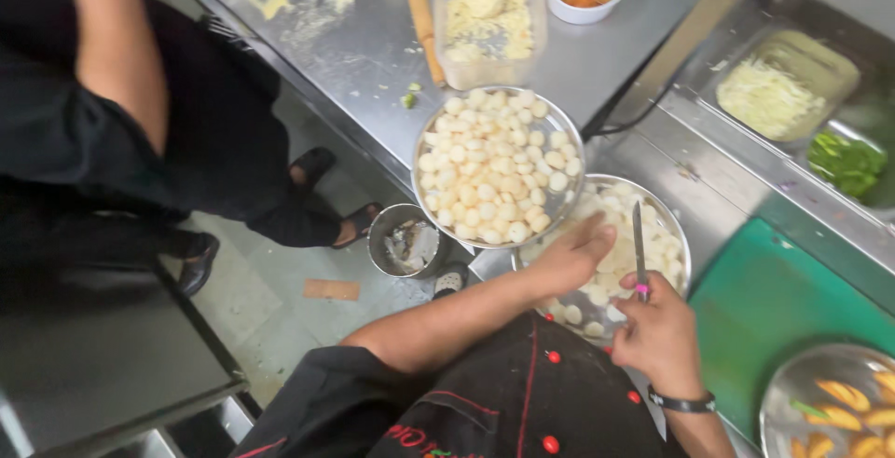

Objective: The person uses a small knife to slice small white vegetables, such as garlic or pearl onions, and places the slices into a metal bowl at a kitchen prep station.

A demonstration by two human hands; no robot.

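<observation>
While left hand (573,258) reaches into near steel bowl (673,225) of pale dough balls (615,258), fingers spread flat on balls, grip loose, nothing clearly held. Right hand (660,332) at bowl's near rim, grip closed round knife (639,248), blade upright over balls. Second steel bowl (569,132), heaped with same balls, just beyond and touching near bowl. Rolling pin (421,15) and clear tub (489,20) farther beyond on steel worktop (364,57). Green board (764,309) right of near bowl. Another person's arm (117,48) far left of it.
</observation>
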